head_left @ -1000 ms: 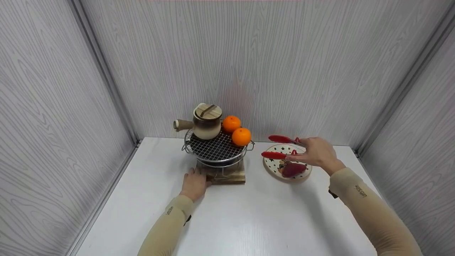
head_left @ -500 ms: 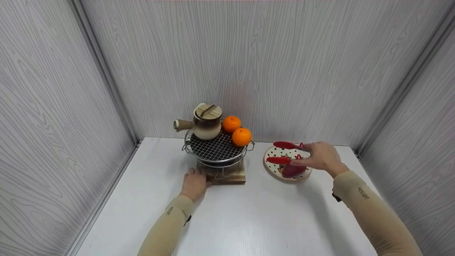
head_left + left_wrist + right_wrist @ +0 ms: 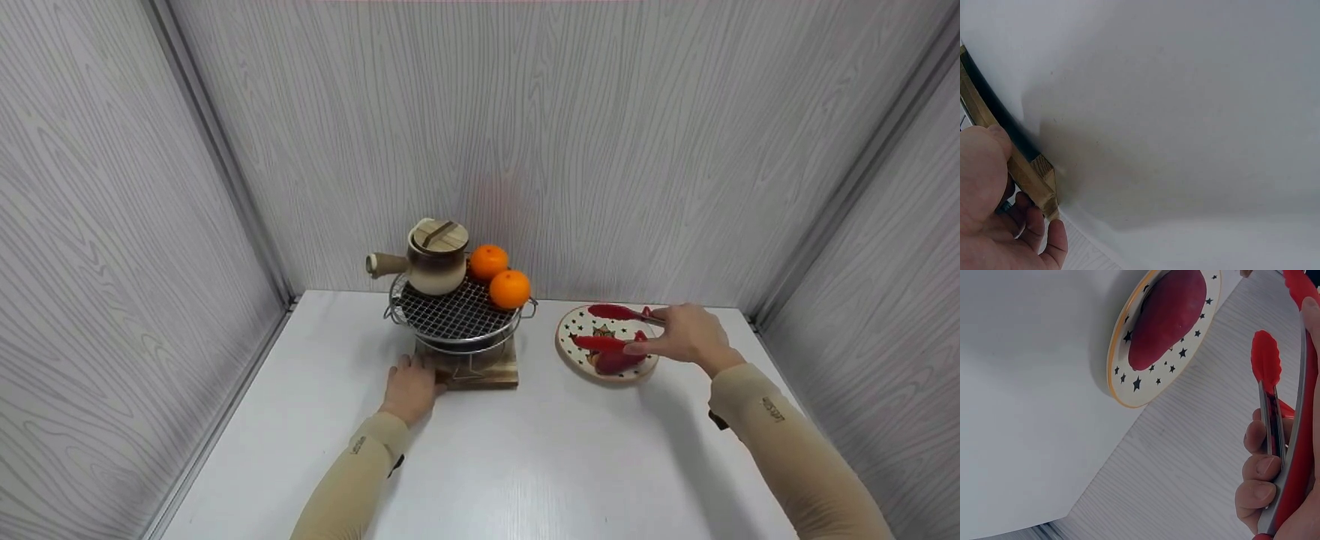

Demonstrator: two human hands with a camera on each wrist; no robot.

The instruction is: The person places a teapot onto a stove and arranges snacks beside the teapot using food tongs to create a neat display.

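The red tongs (image 3: 598,343) are in my right hand (image 3: 691,334), fingers curled round them, their two arms spread apart over the star-patterned plate (image 3: 572,358). On that plate lies a dark red, potato-shaped piece (image 3: 1168,318), apart from the tongs' tips. My left hand (image 3: 410,390) grips the left edge of the wooden base (image 3: 491,373) under the round grill (image 3: 454,319). On its mesh sit two oranges (image 3: 510,289) and a lidded pot (image 3: 436,274), all on the white table (image 3: 525,465).
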